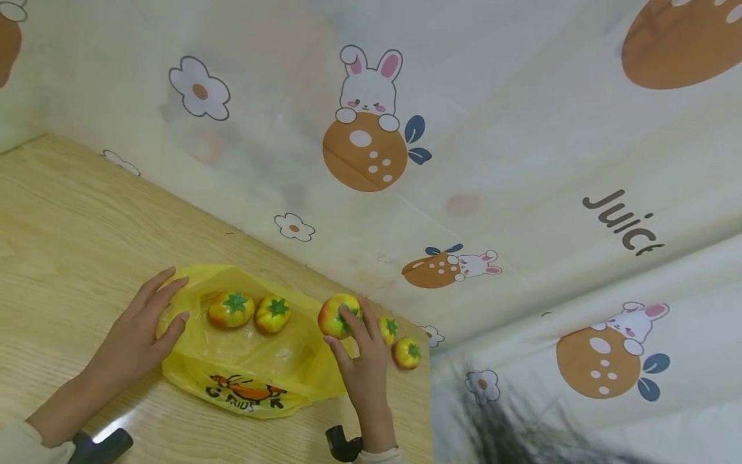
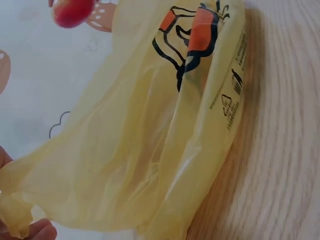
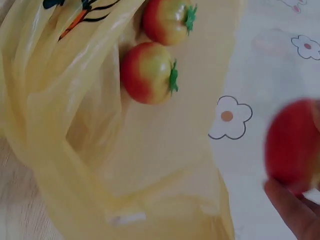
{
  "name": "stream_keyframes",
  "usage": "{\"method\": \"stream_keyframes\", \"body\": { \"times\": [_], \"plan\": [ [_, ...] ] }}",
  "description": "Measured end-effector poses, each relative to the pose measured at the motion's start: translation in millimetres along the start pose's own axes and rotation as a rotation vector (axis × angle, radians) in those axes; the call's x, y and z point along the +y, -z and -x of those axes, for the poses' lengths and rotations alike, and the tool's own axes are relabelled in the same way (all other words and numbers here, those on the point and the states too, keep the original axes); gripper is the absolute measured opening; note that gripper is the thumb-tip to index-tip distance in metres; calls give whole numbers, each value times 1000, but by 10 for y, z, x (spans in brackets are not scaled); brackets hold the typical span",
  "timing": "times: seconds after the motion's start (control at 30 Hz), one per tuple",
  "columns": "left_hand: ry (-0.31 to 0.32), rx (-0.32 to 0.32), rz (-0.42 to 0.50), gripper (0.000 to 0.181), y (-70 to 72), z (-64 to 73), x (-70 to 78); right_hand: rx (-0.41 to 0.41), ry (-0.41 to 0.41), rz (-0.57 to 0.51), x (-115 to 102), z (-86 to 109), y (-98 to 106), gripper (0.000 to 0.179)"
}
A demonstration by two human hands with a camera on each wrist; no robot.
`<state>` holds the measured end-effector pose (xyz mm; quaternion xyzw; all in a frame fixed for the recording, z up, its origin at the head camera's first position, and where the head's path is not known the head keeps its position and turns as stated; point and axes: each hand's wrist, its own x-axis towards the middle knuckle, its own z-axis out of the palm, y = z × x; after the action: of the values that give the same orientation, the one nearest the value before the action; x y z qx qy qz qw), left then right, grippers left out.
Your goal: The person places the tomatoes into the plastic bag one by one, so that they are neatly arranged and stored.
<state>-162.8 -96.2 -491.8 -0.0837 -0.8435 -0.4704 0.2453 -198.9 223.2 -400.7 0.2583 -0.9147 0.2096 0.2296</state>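
Note:
A yellow plastic bag (image 1: 249, 361) lies on the wooden table with its mouth spread wide. My left hand (image 1: 142, 325) pinches the left edge of the mouth; its fingertips (image 2: 42, 231) hold the gathered film in the left wrist view. Two yellow-and-red toy tomatoes with green leafy tops, a left one (image 1: 226, 314) and a right one (image 1: 271, 317), sit in the bag. My right hand (image 1: 365, 361) grips another toy tomato (image 1: 332, 316) at the bag's right edge, its red side (image 3: 290, 147) showing in the right wrist view.
Two more toy tomatoes, a nearer one (image 1: 407, 353) and a partly hidden one (image 1: 387, 330), stand right of my right hand. A rabbit-print sheet (image 1: 261, 142) rises along the table's far edge. Dark wrist mounts (image 1: 342, 444) sit by both wrists.

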Motion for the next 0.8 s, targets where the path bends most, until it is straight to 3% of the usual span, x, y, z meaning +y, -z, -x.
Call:
{"method": "stream_keyframes", "body": {
  "times": [0.23, 0.5, 0.6, 0.8],
  "plan": [
    [20, -2, 18, 54, -22, 0, 0, -183, 12, -105, -56, 61, -106, 48],
    [26, -4, 8, 55, -16, -17, -13, -362, 25, -142, -54, 177, -324, 49],
    [24, 0, 5, 55, -22, -21, -10, -417, -35, -116, -42, 204, -392, 50],
    [46, -10, -7, 56, -27, -15, -5, -442, -157, -37, 19, 191, -484, 50]
  ]
}}
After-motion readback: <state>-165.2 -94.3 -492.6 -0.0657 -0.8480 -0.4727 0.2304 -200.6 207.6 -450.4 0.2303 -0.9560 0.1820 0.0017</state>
